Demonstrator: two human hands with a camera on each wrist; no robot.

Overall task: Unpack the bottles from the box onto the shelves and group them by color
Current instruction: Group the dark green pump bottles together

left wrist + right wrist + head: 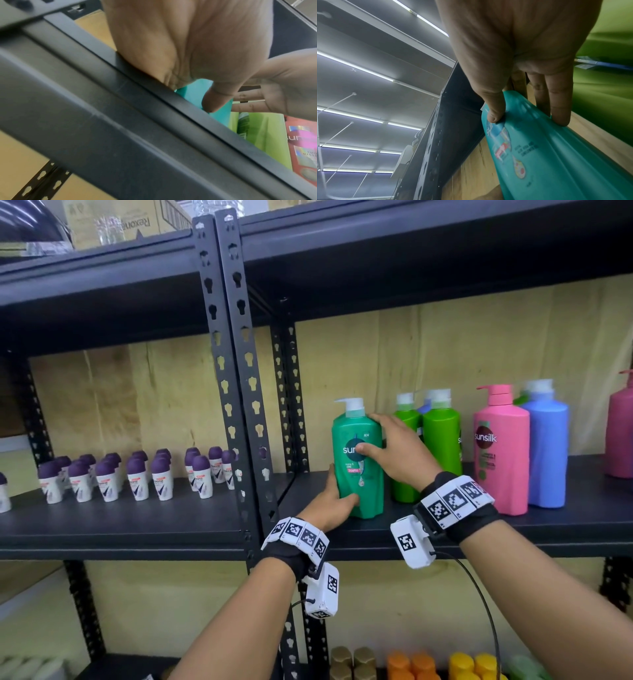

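A teal-green Sunsilk pump bottle stands upright on the black shelf, just right of the upright post. My left hand grips its lower left edge, with the thumb on the front. My right hand holds its upper right side, thumb on the label and fingers round the back. The left wrist view shows the left hand with its thumb on the teal bottle above the shelf edge. The right wrist view has the right hand pinching the teal bottle.
Right of the teal bottle stand two light green bottles, then a pink one, a blue one and a darker pink one. Purple-capped roll-ons fill the left bay. Brown, orange and yellow bottles sit on the lower shelf.
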